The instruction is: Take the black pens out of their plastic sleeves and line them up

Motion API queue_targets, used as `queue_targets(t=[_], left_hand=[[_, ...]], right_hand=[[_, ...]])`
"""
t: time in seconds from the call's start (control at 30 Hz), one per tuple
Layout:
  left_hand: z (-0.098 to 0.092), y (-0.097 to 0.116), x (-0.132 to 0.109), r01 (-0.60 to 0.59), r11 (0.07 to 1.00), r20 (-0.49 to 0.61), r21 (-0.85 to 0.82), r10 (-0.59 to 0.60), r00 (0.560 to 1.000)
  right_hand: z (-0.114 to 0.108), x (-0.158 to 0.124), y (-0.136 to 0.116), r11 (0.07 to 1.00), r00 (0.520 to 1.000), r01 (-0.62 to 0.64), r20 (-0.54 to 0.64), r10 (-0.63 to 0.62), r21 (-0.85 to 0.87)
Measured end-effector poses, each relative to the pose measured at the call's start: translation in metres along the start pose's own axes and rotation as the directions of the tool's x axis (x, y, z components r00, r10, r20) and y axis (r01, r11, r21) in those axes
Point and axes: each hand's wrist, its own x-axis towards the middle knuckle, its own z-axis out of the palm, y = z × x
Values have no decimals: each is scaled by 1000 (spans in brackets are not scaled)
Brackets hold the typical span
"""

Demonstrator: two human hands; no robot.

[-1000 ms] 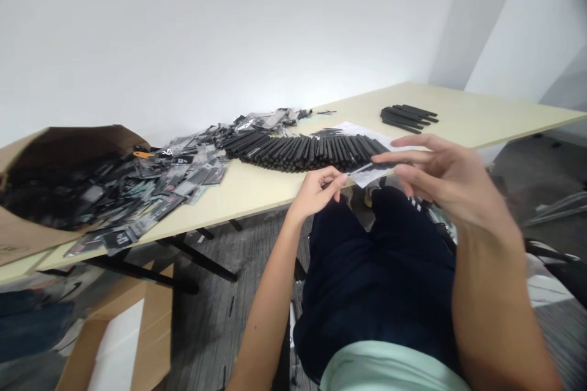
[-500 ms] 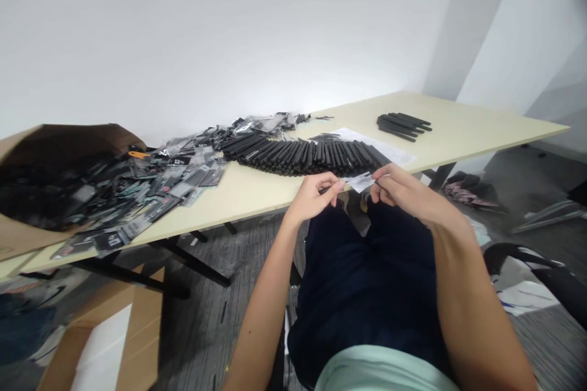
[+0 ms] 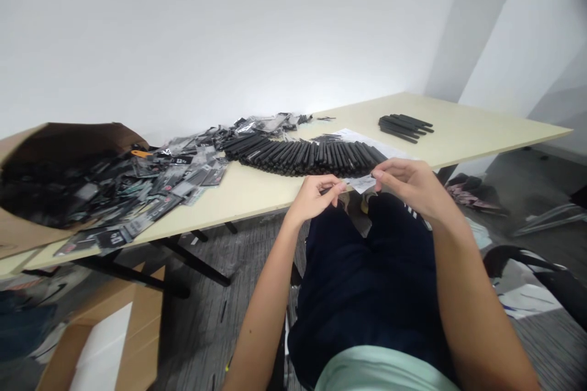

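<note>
My left hand and my right hand are held together above the table's near edge, over my dark trousers. Between their fingertips is a small white packet, pinched at both ends. Its contents are too small to tell. Just beyond my hands, a long curved row of black sticks lies on the pale table. A sheet of white paper lies partly under the row's right end. Further right sits a small bundle of black sticks.
A heap of flat black-and-silver packets spreads left from the row towards a tilted cardboard box full of similar packets. Another cardboard box stands on the floor at lower left. A black chair stands at right.
My right hand has come in from a spread, raised pose and closed its fingertips on the packet. The packet has shrunk into the gap between my hands, and the view has shifted slightly.
</note>
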Motion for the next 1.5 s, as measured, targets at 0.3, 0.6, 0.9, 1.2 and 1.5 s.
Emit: queue_targets(t=[0.3, 0.6, 0.9, 1.2, 1.5], left_hand=[[-1, 3, -2, 40, 999, 14, -16, -40, 999], [-3, 3, -5, 33, 999, 62, -31, -31, 998], [-4, -1, -6, 77, 980, -2, -182, -78, 997], [2, -8, -6, 97, 965, -96, -242, -123, 988], [2, -7, -5, 101, 971, -97, -215, -124, 988]], right_hand=[[-4, -4, -4, 989, 999, 38, 36, -34, -140], [19, -5, -2, 980, 980, 90, 193, -55, -177], [23, -7, -4, 978, 975, 155, 181, -129, -138], [27, -1, 6, 959, 956, 251, 188, -224, -134], [29, 1, 7, 981, 985, 149, 105, -136, -127]])
